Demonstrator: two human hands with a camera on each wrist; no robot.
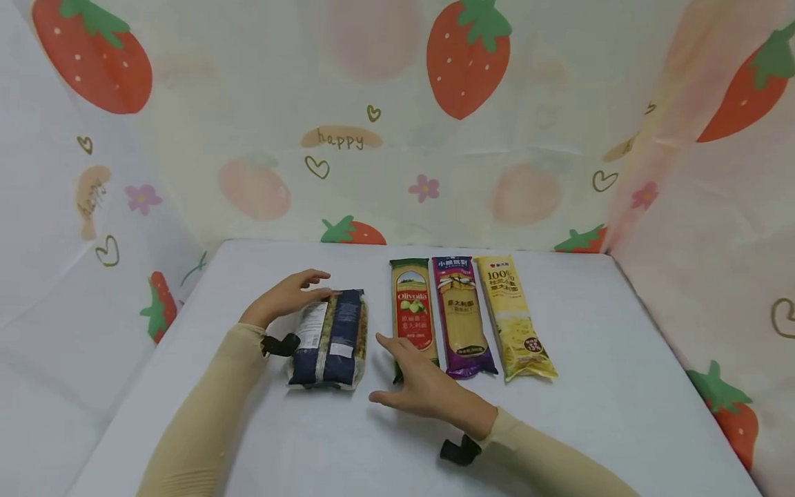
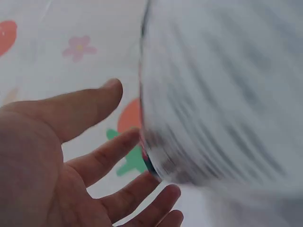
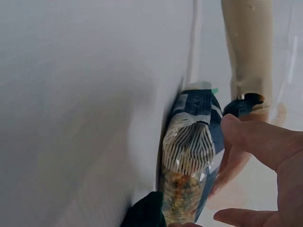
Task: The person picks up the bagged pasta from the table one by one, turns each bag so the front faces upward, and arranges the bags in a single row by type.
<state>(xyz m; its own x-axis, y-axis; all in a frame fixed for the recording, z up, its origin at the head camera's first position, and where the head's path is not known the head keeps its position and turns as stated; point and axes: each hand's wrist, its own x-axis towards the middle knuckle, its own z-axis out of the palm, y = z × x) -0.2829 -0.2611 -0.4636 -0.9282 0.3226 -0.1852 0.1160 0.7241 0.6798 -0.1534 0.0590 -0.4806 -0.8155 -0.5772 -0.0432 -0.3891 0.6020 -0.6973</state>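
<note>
A dark blue pasta bag (image 1: 344,324) lies on the table with its printed white label up; multicoloured pasta shows through its clear side (image 3: 182,194) in the right wrist view. My left hand (image 1: 287,298) is at the bag's far left corner, fingers extended. In the left wrist view its fingertips overlap the edge of the blurred label (image 2: 213,94), thumb apart from it. My right hand (image 1: 428,383) hovers with thumb and fingers spread toward the bag. It partly covers the lower end of a red and green spaghetti packet (image 1: 413,304).
Right of the red packet lie a purple spaghetti packet (image 1: 462,321) and a yellow noodle packet (image 1: 515,317), side by side. The white table (image 1: 596,428) is enclosed by strawberry-print cloth walls (image 1: 397,186) at the back and sides.
</note>
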